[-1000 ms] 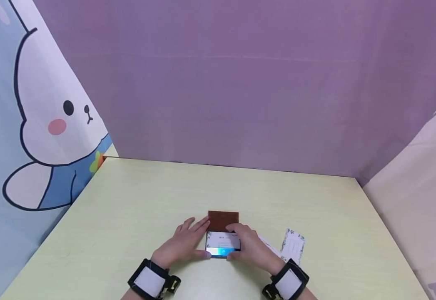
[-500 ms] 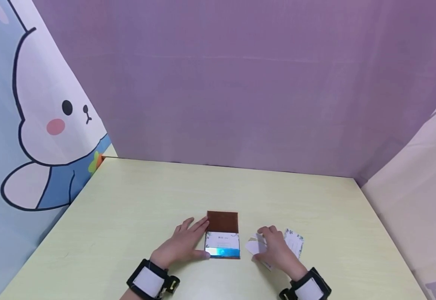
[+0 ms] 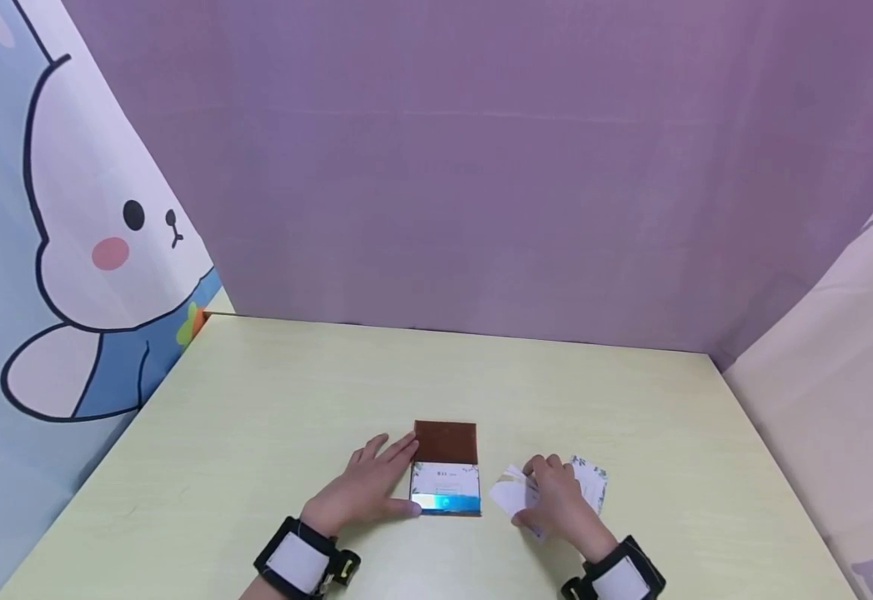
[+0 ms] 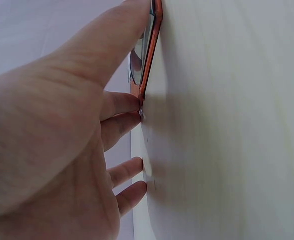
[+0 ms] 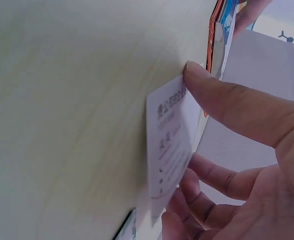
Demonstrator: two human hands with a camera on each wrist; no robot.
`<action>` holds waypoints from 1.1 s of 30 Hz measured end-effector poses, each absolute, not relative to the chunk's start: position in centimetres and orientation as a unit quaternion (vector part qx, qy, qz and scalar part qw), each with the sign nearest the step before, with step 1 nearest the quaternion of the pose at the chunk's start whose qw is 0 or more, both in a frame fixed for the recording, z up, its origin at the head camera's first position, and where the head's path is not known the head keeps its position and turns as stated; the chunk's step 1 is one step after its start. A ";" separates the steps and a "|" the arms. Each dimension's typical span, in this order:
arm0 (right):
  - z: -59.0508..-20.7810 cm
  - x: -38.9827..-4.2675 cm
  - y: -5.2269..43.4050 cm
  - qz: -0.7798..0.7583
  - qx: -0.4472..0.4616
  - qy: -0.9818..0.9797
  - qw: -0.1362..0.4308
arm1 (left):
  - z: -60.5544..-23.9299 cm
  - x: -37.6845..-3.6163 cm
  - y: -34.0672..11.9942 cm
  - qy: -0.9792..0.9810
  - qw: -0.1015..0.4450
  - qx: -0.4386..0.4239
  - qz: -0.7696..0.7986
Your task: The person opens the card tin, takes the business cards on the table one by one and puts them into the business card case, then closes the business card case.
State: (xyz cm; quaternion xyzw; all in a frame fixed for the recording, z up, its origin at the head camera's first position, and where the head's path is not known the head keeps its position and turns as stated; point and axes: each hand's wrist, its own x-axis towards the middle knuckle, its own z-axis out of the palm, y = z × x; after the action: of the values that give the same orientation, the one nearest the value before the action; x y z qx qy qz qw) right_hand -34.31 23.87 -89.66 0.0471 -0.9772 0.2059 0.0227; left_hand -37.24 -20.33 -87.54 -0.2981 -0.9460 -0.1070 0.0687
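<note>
A brown card holder [image 3: 446, 442] lies unfolded on the table. White business cards [image 3: 447, 477] with leafy corners fill its lower half, above a shiny blue band. My left hand [image 3: 361, 493] rests at its left side, fingers extended, thumb against the lower left corner; the left wrist view shows the thumb on the holder's edge [image 4: 149, 55] and fingertips on the table. To the right, my right hand [image 3: 556, 500] pinches a printed white card [image 5: 169, 135] between thumb and curled fingers. Another pale card [image 3: 511, 492] fans out beside it, partly covered by the hand.
A leaf-bordered card [image 3: 590, 479] lies right of the right hand, partly hidden by it. The pale wooden table [image 3: 293, 375] runs back to a purple curtain [image 3: 481, 167]. A cartoon-printed cloth [image 3: 106, 208] hangs at the left.
My right hand has left the card holder and moved right to the loose cards, where it now grips one. The left hand has stayed at the holder.
</note>
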 end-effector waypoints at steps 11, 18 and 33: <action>-86.3 -33.3 23.1 0.262 0.067 -0.963 0.015 | -87.8 -37.3 -20.3 -0.946 0.070 -0.302 -0.099; -90.1 -35.6 25.3 0.300 0.116 -0.946 0.037 | -88.2 -37.5 -20.3 -0.945 0.076 -0.301 -0.099; -86.6 -38.5 23.4 0.359 0.141 -0.909 0.161 | -88.9 -37.5 -20.2 -0.943 0.075 -0.307 -0.106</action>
State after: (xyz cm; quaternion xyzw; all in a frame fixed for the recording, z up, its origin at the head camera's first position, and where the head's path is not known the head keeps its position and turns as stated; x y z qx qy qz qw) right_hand -38.45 23.42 -86.57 0.1414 -0.9086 0.3587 0.1607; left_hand -37.55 -20.16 -88.89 -0.3066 -0.9429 -0.1060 0.0753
